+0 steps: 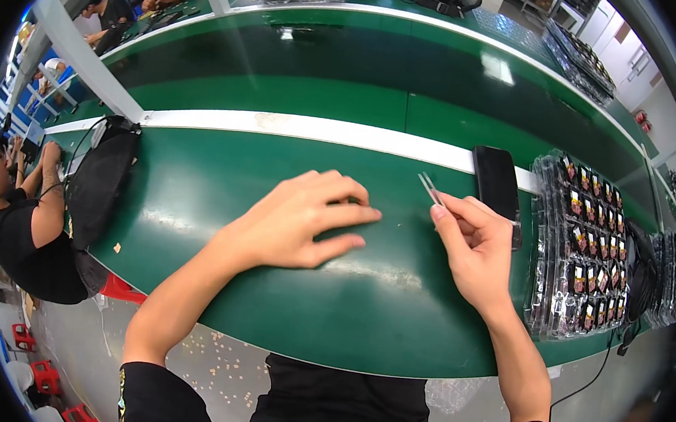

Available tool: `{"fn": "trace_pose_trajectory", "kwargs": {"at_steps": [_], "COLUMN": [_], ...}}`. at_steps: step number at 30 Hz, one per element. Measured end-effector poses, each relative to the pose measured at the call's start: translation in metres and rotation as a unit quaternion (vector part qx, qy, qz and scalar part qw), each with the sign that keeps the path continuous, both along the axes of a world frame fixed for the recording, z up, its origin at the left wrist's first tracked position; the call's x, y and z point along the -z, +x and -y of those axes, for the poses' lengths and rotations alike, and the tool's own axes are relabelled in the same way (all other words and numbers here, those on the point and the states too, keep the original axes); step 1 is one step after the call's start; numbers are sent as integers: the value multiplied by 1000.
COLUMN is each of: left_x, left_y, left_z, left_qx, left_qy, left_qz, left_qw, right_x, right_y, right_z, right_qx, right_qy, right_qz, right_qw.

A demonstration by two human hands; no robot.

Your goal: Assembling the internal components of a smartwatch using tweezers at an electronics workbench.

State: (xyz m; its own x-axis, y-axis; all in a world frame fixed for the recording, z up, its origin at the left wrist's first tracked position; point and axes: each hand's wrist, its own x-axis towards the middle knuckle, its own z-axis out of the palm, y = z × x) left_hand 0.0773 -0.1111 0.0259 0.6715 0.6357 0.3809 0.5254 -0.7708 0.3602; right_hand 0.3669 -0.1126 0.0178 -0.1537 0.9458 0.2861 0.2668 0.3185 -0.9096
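Note:
My right hand [474,245] pinches a pair of slim metal tweezers [429,186] between thumb and fingers, their tips pointing up and to the left. My left hand [301,220] hovers low over or rests on the green tabletop [330,313], empty, with its fingers apart and reaching toward the tweezers. A tiny pale speck lies on the table between the two hands. Close beyond my right hand is a black flat case or phone-like object [497,184], lying across the white rail.
Stacked clear plastic trays [581,246] of small dark parts stand at the right, beside black cables [643,271]. A black bag-like item [102,180] sits at the left, near a seated co-worker [35,227]. A white rail [305,127] and grey post [88,56] border the table.

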Motion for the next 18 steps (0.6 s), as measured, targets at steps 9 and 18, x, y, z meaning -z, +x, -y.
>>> {"fn": "trace_pose_trajectory", "kwargs": {"at_steps": [9, 18], "left_x": [8, 19], "left_y": [27, 14], "left_z": [8, -4], "left_qx": [-14, -19], "left_qy": [38, -49], "left_qz": [-68, 71], "left_qw": [997, 996], "right_x": [4, 6], "right_y": [-2, -1], "right_z": [-2, -2], "right_qx": [-23, -22], "right_qy": [-27, -24], "right_qz": [45, 63], "right_qw": [998, 997]}}
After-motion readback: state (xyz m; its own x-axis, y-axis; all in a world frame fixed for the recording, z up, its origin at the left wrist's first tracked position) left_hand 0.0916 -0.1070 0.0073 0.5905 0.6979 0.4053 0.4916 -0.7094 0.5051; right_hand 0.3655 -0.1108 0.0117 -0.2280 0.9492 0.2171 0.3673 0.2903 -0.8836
